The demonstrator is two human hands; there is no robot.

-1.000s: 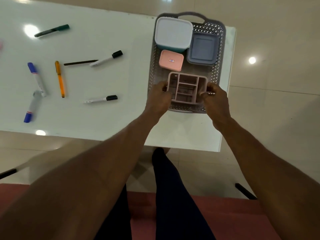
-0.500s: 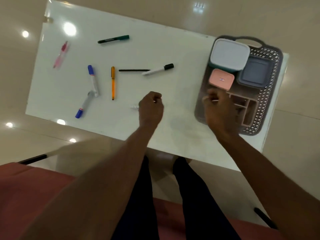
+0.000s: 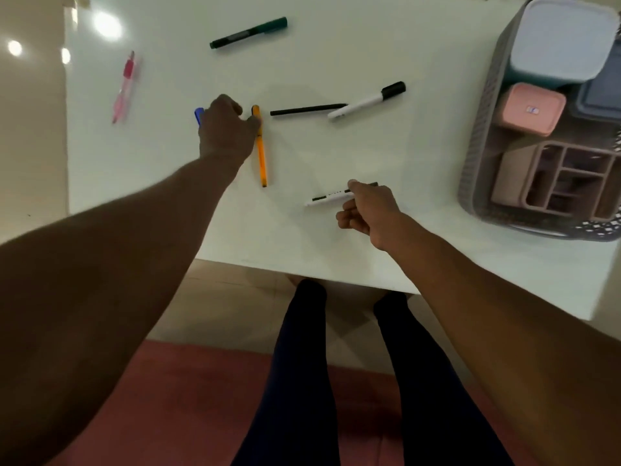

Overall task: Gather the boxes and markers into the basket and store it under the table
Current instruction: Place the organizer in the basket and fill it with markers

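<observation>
My right hand [image 3: 369, 210] pinches the near white marker [image 3: 327, 197] at its black-capped end, low over the white table [image 3: 336, 52]. My left hand [image 3: 225, 129] is curled over the blue markers; only a blue tip [image 3: 199, 115] shows, and the thumb touches the orange pen [image 3: 260, 153]. A thin black pen [image 3: 305, 110], another white marker [image 3: 366, 100], a green marker [image 3: 248, 32] and a pink pen [image 3: 124, 87] lie loose. The grey basket [image 3: 484, 95] at the right holds a white-lidded box [image 3: 564, 42], a pink box [image 3: 531, 109], a grey-blue box [image 3: 601, 102] and a pink divided organiser [image 3: 568, 183].
The table's near edge runs just above my dark-trousered legs [image 3: 302, 364]. A reddish seat [image 3: 168, 398] lies under me, and glossy beige floor tiles [image 3: 30, 129] show to the left of the table.
Both hands have left the organiser in the basket and moved left. The left hand went past the near white marker to the blue markers; the right hand came onto the near white marker.
</observation>
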